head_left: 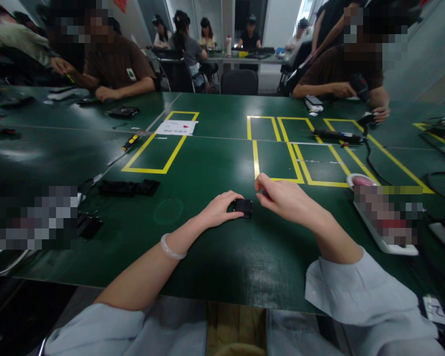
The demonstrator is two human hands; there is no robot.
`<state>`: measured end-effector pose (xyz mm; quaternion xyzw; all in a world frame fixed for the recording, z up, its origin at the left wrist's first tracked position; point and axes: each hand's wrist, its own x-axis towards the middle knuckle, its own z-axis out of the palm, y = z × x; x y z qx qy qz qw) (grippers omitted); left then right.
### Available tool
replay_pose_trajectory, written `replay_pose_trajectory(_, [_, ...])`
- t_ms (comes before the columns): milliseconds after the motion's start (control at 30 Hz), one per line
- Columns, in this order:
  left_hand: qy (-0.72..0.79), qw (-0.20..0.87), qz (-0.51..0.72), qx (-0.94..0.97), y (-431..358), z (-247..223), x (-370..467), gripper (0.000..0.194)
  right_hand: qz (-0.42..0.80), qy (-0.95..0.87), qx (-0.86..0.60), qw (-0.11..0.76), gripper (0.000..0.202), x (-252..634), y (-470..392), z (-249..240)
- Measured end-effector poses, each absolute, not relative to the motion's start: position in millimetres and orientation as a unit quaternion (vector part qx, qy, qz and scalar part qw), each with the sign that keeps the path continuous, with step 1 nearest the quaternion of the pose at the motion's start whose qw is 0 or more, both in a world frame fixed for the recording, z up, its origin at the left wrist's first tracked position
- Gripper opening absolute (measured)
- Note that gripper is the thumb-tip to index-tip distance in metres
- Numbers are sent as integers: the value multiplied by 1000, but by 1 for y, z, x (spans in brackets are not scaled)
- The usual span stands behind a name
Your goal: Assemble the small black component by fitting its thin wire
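A small black rectangular part [242, 208] rests on the green table in front of me. My left hand [222, 209] is closed on its left side, fingers along the far edge and thumb along the near edge. To the right of the part, my right hand [284, 197] hovers slightly apart from it, its fingers curled in towards the thumb. Whatever those fingertips hold, if anything, is too small to make out.
Yellow tape outlines [144, 171] mark the green table [207, 267]. A black strip-like part [129, 188] and a yellow-black screwdriver [130, 142] lie left. Right are a white tray [383, 244] and a corded black electric screwdriver [337, 136]. Two co-workers sit across.
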<state>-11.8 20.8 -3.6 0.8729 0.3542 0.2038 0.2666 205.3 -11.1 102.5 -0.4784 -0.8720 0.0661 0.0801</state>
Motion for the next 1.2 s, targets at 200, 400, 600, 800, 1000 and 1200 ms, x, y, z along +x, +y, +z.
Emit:
replay_pose_trajectory(200, [357,267,203,872,21,-3,-12,37,71,-873,-475,84,16,206,-12,103])
replay_pose_trajectory(400, [354,264,207,873,21,-4,-12,38,52,-874,-476,82,15,204,-14,104])
replay_pose_trajectory(600, [358,260,206,873,22,-7,-11,38,50,-870,-485,77,16,203,-14,104])
replay_pose_trajectory(800, [356,258,211,873,22,-8,-10,37,40,-864,-496,83,18,200,-13,101])
replay_pose_trajectory(1000, [351,265,213,872,21,-6,-9,37,26,-860,-503,85,19,201,-13,98])
replay_pose_trajectory(1200, [355,272,208,870,22,-6,-4,35,24,-858,-504,99,18,207,-14,96])
